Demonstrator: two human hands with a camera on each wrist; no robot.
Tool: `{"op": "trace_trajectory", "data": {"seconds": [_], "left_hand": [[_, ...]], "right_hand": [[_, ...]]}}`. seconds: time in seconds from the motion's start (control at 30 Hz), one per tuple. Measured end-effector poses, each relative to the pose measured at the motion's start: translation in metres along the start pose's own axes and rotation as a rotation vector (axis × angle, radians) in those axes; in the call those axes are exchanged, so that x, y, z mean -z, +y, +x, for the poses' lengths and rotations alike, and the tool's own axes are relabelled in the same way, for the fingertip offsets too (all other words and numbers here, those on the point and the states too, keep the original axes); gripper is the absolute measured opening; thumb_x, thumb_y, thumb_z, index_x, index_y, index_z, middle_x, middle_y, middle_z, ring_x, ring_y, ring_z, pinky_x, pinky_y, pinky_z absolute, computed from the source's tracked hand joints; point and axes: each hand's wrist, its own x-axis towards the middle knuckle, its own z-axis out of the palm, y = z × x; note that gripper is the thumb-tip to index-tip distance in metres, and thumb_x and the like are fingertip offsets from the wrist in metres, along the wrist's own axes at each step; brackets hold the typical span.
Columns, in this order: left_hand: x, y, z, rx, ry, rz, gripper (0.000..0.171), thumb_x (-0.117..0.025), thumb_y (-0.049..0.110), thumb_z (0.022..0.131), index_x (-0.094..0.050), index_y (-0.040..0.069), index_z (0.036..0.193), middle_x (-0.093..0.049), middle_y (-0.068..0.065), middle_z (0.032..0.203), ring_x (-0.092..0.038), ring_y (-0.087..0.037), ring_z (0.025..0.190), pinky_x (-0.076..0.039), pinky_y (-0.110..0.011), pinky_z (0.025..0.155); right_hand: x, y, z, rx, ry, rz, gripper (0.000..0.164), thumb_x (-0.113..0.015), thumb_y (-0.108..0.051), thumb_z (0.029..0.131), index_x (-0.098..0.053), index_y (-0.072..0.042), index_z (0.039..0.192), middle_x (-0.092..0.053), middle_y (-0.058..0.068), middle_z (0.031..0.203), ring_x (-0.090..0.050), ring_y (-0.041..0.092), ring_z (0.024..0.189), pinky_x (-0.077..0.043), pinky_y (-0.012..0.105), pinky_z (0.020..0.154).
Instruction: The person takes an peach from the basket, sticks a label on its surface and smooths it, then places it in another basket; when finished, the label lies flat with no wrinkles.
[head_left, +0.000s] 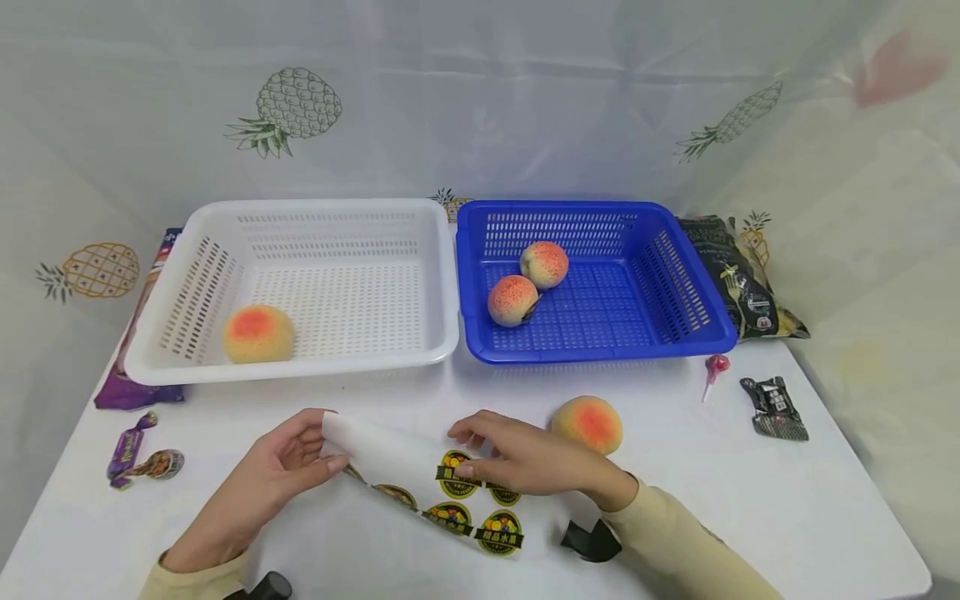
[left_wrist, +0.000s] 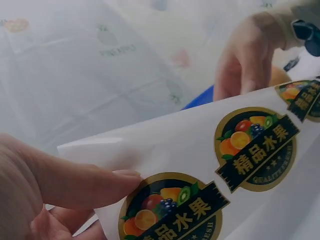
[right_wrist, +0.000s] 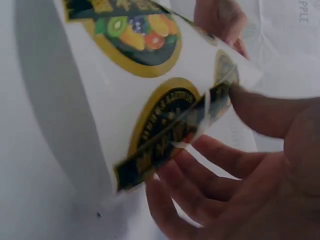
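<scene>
My left hand (head_left: 266, 479) pinches the left corner of a white sticker sheet (head_left: 382, 437), thumb on the printed side in the left wrist view. Round green-and-gold fruit labels (left_wrist: 257, 150) with dark banners run across the sheet. At the sheet's right part, my right hand (head_left: 532, 454) pinches the edge, its thumb over one label (right_wrist: 165, 125) and its fingers behind. That label bends at the edge in the right wrist view. Just behind the right hand, a peach (head_left: 588, 423) lies on the table.
Behind stand a white basket (head_left: 442, 333) with one peach (head_left: 258, 335) and a blue basket (head_left: 600, 352) with two speckled fruits (head_left: 513, 301). Wrapped candies (head_left: 127, 446) lie left; a lollipop (head_left: 717, 365), black packet (head_left: 776, 408) and snack bag (head_left: 738, 283) lie right.
</scene>
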Motion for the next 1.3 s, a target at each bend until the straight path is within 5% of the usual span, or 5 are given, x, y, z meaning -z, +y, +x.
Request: {"op": "trace_trajectory", "data": {"seconds": [0.2,0.43,0.6,0.97,1.3], "left_hand": [[0.004,0.007,-0.001,-0.023,0.003,0.135,0.043,-0.060,0.014,0.084,-0.043,0.014,0.123,-0.053,-0.009,0.116,-0.053,-0.015,0.104,-0.043,-0.020,0.084],[-0.026,0.039,0.009,-0.329,0.242,0.791,0.056,-0.071,0.039,0.072,-0.048,0.029,0.122,-0.048,0.013,0.120,-0.042,-0.008,0.112,-0.029,-0.023,0.094],[-0.056,0.053,0.023,-0.334,0.002,0.924,0.032,-0.059,0.051,0.076,-0.061,0.028,0.099,-0.059,0.020,0.085,-0.053,0.000,0.074,-0.044,-0.022,0.069],[-0.067,0.050,0.035,0.208,-0.279,-0.099,0.033,-0.063,0.026,0.082,-0.053,0.010,0.109,-0.065,-0.011,0.098,-0.063,-0.024,0.081,-0.051,-0.038,0.066],[-0.081,0.047,0.033,0.241,-0.273,-0.334,0.041,-0.055,0.026,0.088,-0.048,0.008,0.124,-0.062,-0.013,0.107,-0.061,-0.025,0.092,-0.050,-0.038,0.075]], "right_hand": [[0.002,-0.002,0.001,0.009,0.012,0.102,0.018,-0.057,-0.036,0.085,-0.053,-0.025,0.098,-0.055,-0.012,0.090,-0.052,0.004,0.087,-0.044,0.025,0.080],[0.016,-0.015,-0.003,0.024,0.025,0.097,0.015,-0.062,-0.030,0.082,-0.052,-0.026,0.093,-0.057,-0.014,0.085,-0.053,0.004,0.084,-0.043,0.023,0.079],[0.029,-0.030,-0.005,0.087,0.050,0.015,0.017,-0.063,-0.025,0.082,-0.052,-0.026,0.095,-0.058,-0.016,0.086,-0.053,0.002,0.081,-0.046,0.023,0.071],[0.031,-0.063,-0.019,0.382,0.625,-0.451,0.018,-0.066,-0.021,0.079,-0.059,-0.017,0.096,-0.052,-0.007,0.100,-0.045,0.011,0.100,-0.031,0.032,0.084],[0.001,-0.060,-0.027,0.259,0.694,-0.540,0.032,-0.066,-0.029,0.078,-0.061,-0.012,0.104,-0.058,-0.004,0.102,-0.052,0.010,0.096,-0.043,0.023,0.080]]}}
